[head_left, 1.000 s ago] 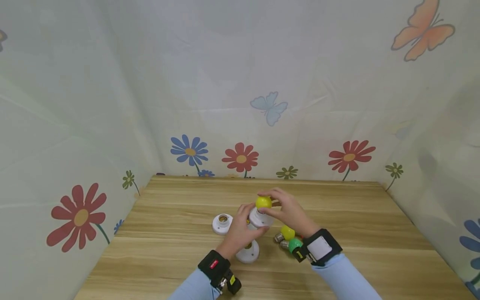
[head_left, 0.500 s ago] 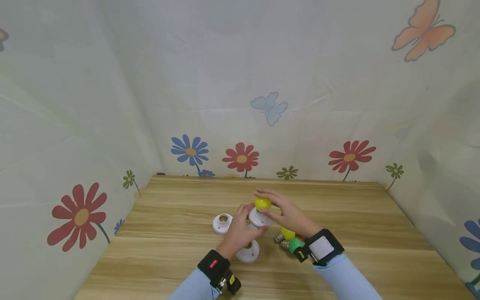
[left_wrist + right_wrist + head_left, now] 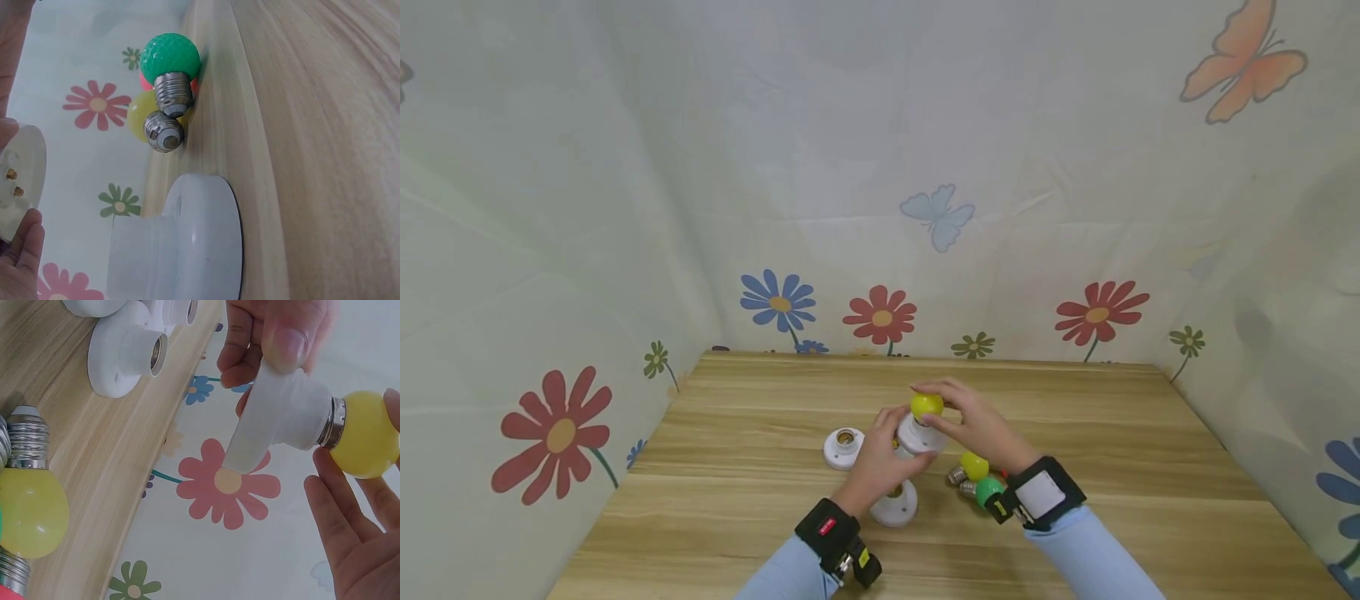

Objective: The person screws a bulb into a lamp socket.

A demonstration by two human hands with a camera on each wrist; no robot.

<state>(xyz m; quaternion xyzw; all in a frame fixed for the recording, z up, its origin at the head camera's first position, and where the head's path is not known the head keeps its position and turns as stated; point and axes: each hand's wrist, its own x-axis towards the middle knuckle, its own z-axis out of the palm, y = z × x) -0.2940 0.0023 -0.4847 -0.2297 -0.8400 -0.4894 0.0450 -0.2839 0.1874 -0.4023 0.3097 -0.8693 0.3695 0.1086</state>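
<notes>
My left hand (image 3: 880,467) grips a white round lamp holder (image 3: 917,437) by its base, raised over the table. A yellow light bulb (image 3: 369,434) has its metal screw end in the mouth of that holder, with part of the thread showing outside. My right hand (image 3: 977,425) has its thumb and fingers around the yellow glass. Held level in the right wrist view, bulb and holder are in line with each other. The holder's underside, with two brass screws (image 3: 15,183), faces the left wrist camera.
On the wooden table (image 3: 737,500) stand more white lamp holders, one at the left (image 3: 844,448) and one nearer me (image 3: 895,507). Right of them lie a yellow bulb (image 3: 975,465), a green bulb (image 3: 988,493) and a partly hidden red one (image 3: 145,82). A flowered curtain hangs behind.
The right fingers spread looser around the yellow bulb half a second ago and now close on it again. The left hand and lamp holder stay nearly still.
</notes>
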